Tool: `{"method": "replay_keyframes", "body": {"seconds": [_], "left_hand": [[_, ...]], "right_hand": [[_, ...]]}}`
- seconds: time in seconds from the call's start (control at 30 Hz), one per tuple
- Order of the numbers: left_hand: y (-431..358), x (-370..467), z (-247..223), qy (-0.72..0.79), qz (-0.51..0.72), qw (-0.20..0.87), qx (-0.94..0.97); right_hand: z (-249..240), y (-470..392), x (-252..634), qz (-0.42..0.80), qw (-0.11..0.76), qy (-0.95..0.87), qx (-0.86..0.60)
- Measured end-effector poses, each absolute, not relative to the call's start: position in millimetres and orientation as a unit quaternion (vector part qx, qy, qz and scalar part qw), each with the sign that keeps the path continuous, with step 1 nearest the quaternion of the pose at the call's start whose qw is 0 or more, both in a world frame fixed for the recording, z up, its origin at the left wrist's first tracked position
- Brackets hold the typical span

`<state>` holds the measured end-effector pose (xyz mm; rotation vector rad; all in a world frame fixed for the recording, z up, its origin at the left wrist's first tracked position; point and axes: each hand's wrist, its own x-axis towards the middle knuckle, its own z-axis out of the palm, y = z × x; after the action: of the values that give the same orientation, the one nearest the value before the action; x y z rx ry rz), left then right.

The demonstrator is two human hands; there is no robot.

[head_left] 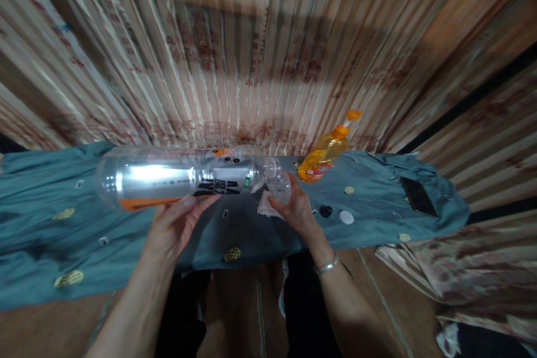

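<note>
Left hand (174,226) loosely curled, I hold the large clear plastic bottle (155,179) with silver-and-orange label — my right hand (297,207), closed, grips a small clear plastic piece (278,183) at its narrow end.

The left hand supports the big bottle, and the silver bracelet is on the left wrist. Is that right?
Not quite: the head view shows the silver bracelet on the right wrist. The left hand does support the big bottle.

Pleated, red-patterned curtains (251,67) hang behind a table (356,212) draped in teal cloth.
</note>
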<state>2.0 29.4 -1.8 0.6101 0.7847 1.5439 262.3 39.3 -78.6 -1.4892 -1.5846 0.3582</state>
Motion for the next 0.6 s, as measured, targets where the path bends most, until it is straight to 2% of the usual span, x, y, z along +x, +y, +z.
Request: {"method": "replay_keyframes", "body": {"seconds": [0.6], "left_hand": [[28.0,10.2,9.9,0.358,0.682,0.598,0.222]], "right_hand": [[-80.7,40.1,263.2,0.154,0.454,-0.64,-0.601]]}}
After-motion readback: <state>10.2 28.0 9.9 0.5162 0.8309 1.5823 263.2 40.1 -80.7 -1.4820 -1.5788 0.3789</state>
